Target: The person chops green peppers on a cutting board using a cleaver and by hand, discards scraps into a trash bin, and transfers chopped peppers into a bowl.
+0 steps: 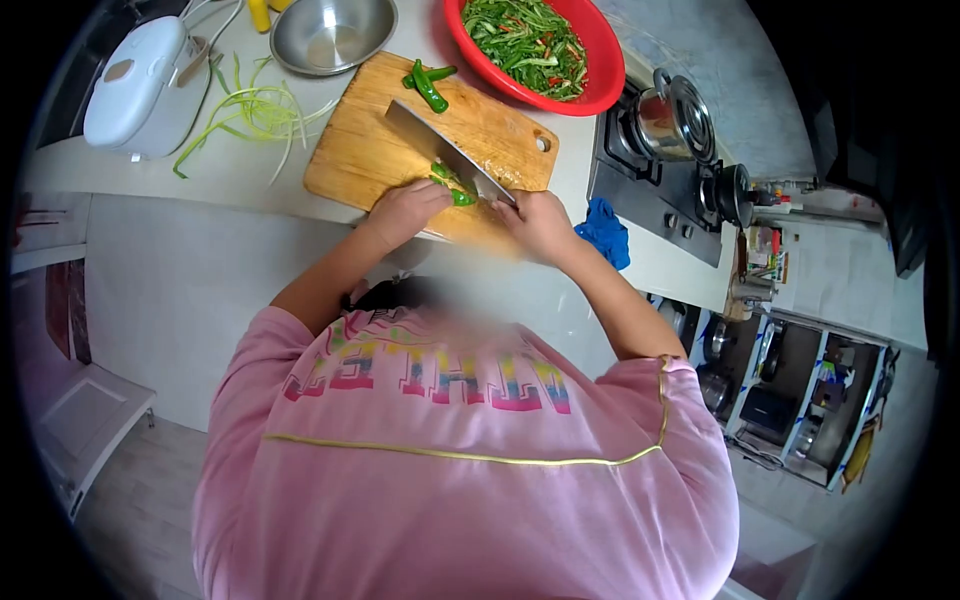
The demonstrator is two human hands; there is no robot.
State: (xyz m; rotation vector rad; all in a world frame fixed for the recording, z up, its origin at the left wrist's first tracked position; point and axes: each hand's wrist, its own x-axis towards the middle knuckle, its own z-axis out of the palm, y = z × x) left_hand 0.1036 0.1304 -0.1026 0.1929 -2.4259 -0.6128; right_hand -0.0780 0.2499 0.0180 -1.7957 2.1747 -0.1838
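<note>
My right hand [541, 222] is closed round the handle of a kitchen knife [440, 148]. Its broad blade slants up and to the left across a wooden cutting board [345, 150]. Beside the blade, cut green pepper [462, 198] lies near the board's front edge. The fingers of my left hand [408, 212] are curled and pressed against this pepper, partly hiding it. Whole green peppers [428, 90] rest at the far side of the board, beyond the knife tip.
A red basin [612, 70] full of sliced green pepper stands behind the board, next to a steel bowl [335, 40]. Scallion-like strips [255, 112] and a white appliance [140, 85] are at left. Right are a blue plastic bag [606, 235], a gas stove [640, 190] and a steel pot [665, 125].
</note>
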